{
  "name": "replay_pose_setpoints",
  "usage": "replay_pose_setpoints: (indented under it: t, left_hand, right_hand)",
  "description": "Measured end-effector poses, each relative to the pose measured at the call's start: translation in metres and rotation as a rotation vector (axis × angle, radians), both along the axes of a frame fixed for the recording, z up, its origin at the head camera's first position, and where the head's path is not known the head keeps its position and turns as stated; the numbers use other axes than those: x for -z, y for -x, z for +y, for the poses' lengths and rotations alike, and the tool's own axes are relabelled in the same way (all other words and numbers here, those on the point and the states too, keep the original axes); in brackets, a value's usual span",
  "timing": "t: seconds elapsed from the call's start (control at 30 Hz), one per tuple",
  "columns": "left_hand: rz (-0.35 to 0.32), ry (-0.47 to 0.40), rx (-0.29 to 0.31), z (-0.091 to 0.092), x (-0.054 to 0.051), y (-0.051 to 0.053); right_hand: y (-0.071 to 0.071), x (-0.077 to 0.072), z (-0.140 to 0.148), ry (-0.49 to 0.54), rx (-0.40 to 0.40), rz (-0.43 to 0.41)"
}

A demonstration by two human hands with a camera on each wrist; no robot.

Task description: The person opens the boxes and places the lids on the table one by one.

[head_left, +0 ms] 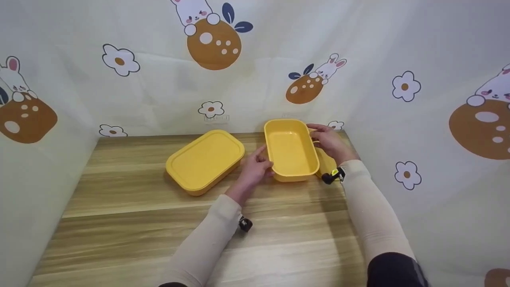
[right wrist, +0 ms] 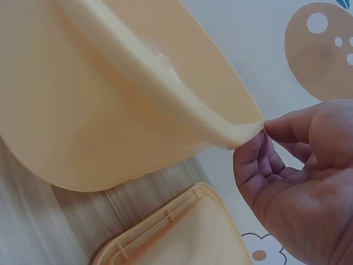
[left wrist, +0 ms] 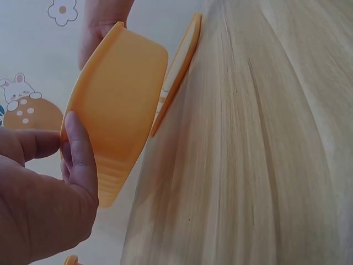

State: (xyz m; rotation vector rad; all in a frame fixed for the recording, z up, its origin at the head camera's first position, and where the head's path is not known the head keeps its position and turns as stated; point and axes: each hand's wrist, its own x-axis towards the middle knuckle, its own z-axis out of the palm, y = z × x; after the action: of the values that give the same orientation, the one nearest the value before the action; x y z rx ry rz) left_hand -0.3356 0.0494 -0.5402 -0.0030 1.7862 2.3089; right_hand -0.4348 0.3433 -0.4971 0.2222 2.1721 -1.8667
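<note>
The left hand (head_left: 254, 168) pinches the yellow open box (head_left: 293, 151) by its rim at about eight o'clock, and the right hand (head_left: 332, 144) pinches it near two. The box appears held just above the table (head_left: 159, 235), so either fingertip grip slipping could tip or drop it. The loose lid (head_left: 327, 162) lies toward four o'clock; lowering there could catch its edge. A swing toward nine could bump the closed box (head_left: 206, 160).

Room before tub (head_left: 293, 153), lidded box (head_left: 205, 161) left
</note>
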Motion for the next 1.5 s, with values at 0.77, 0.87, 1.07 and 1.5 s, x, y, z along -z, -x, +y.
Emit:
replay_pose_setpoints:
  t: [0.77,0.87,1.07,1.5]
  left_hand:
    - [-0.016,-0.027,-0.004,0.010,0.008,0.008]
    - [-0.019,-0.031,-0.011,0.012,0.009,0.009]
    - [-0.040,-0.047,-0.017,0.014,0.012,0.011]
    - [-0.047,-0.036,-0.023,0.017,0.019,0.016]
  right_hand:
    - [0.008,0.010,0.000,-0.072,0.058,0.046]
    - [0.008,0.010,-0.001,-0.074,0.065,0.053]
    - [0.009,0.016,-0.001,-0.087,0.077,0.039]
    - [0.012,0.022,-0.002,-0.074,0.079,0.038]
